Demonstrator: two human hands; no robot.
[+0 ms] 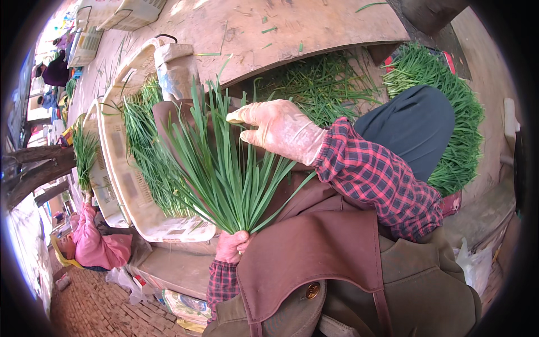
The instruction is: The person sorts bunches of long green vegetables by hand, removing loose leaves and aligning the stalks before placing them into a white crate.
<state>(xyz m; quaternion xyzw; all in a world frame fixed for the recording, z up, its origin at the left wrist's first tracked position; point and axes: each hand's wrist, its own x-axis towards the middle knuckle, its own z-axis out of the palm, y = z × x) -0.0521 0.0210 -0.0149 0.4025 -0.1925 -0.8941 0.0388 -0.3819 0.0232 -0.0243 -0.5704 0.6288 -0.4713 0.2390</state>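
My left hand (229, 247) is closed round the lower end of a bunch of green chives (236, 180), whose long flat leaves fan up and outward over my lap. The stem ends are hidden behind the hand and the brown apron (314, 241). Beside the upper leaves is my right hand (281, 130), in a pale, stained glove. Its thumb and forefinger point left and stand apart, with nothing visible between them; the other fingers are curled and partly hidden.
A cream plastic crate (115, 163) of chives stands to my left. Loose chives (320, 84) lie beneath a wooden board (314, 28). More chives (443, 118) are heaped at right beyond my knee (415, 123). At far left, a person in pink (101, 241) holds up another bunch (85, 154).
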